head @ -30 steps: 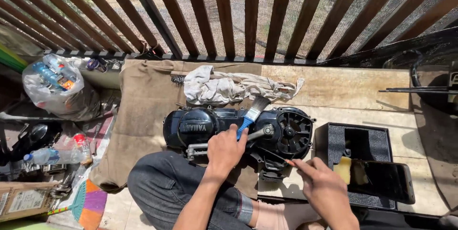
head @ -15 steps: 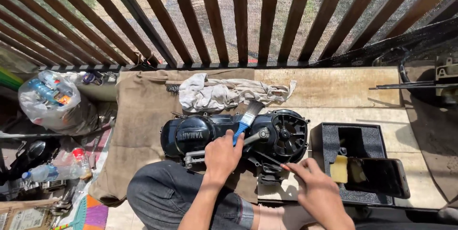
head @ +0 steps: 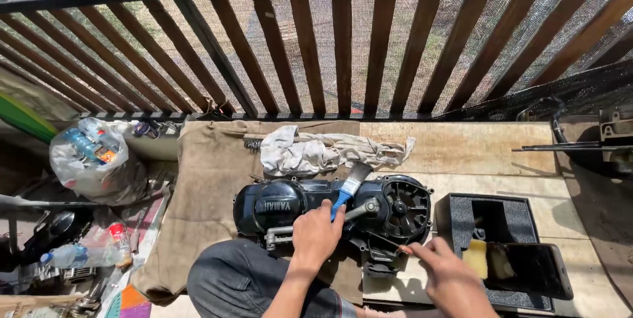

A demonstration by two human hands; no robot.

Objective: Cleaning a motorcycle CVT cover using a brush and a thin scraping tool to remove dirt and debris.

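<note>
Left hand (head: 315, 233) grips paintbrush (head: 347, 187) over engine cover (head: 330, 209).

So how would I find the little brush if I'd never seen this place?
Start at the wooden railing, then look down to the brown cloth on the floor, where a big black engine cover lies. The paintbrush slants across the top of that cover, held in the person's left hand. It is the only thing there with a bright blue handle and pale bristles.
</note>
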